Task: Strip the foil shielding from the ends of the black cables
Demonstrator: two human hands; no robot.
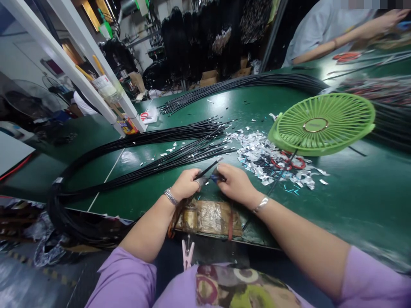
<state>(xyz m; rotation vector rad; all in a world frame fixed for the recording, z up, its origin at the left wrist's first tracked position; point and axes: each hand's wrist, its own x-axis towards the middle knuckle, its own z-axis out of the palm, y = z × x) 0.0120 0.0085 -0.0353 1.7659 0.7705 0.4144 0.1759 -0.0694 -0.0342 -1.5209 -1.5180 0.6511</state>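
Note:
My left hand [184, 185] is closed around a black cable [208, 167], whose pale end points up and to the right. A grey covering shows on a finger of that hand. Close beside it, my right hand [236, 183] is pinched shut near the cable; dark and blue parts show at its fingertips, too small to name. Just below both hands, a tape-wrapped block [213, 217] lies at the table's front edge. Behind them, a bundle of black cables [167, 166] has its cut ends toward the middle of the table.
White and blue scraps [257, 154] lie around red-handled scissors [298, 162] under a green fan [324, 124]. More cables [250, 81] curve across the back of the green table [353, 192]. A white post [93, 64] stands left. A co-worker [321, 38] works at back right.

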